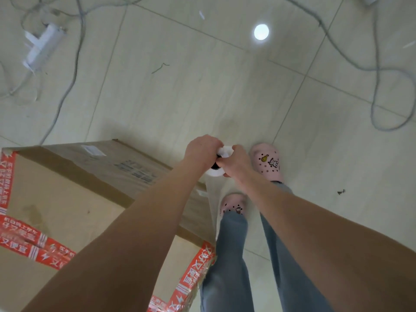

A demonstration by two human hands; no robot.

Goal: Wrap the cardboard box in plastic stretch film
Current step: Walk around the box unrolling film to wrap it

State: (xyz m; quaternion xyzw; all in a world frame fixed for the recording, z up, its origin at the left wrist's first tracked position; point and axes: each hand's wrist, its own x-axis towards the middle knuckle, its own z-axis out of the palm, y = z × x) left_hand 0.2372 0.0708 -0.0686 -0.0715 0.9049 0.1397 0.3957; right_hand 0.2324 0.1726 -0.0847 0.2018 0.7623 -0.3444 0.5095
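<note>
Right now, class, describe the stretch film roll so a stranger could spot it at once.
Find the cardboard box with red tape, lower left. At its right corner the left hand and right hand grip a white roll. Only it trails clear film down the box.

From where I'm sitting, both arms are stretched forward and down, bare to past the elbow, and they angle in toward each other so the hands meet in the middle. My left forearm (139,221) comes in from the bottom left, my right forearm (310,224) from the bottom right. Left hand (202,150) has its back to the camera, fingers curled over and down around the top end of the film roll (225,151). Right hand (236,162) sits just beside it, nearly knuckle to knuckle, also curled round the roll, a bit lower. Wrists look pretty straight. Can't really see the fingertips, they're tucked under.
</note>
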